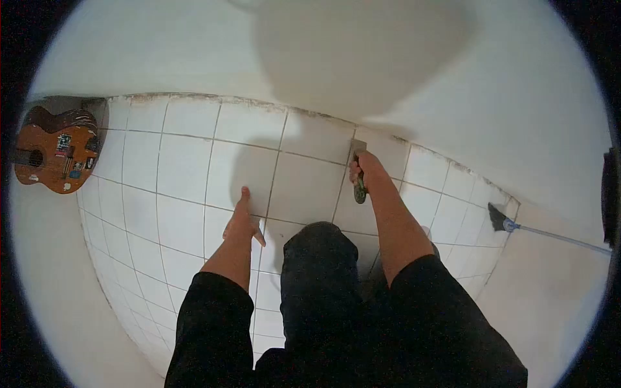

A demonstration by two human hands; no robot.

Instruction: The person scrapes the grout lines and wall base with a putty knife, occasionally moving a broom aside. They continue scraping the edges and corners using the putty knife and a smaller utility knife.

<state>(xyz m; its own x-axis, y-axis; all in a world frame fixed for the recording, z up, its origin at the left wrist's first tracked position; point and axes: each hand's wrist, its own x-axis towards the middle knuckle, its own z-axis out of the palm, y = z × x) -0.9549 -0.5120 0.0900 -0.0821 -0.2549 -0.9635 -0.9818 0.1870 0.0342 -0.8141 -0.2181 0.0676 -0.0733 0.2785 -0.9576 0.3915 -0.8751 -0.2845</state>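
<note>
My right hand is wrapped round the dark green handle of a putty knife. Its flat grey blade points toward the wall and overlaps a tile joint near the wall's base. My left hand hangs over the floor tiles with thumb and fingers apart, holding nothing. Beneath both hands lies a floor of white square tiles with thin dark joints. Along the floor's far edge, where it meets the wall, runs a rough strip of brown stains. My knee in dark trousers shows between my arms.
A white wall rises ahead, with a large shadow on it. An orange-brown guitar covered in stickers leans in the left corner. At the right, a broom with dark bristles and a blue-grey handle lies across the corner.
</note>
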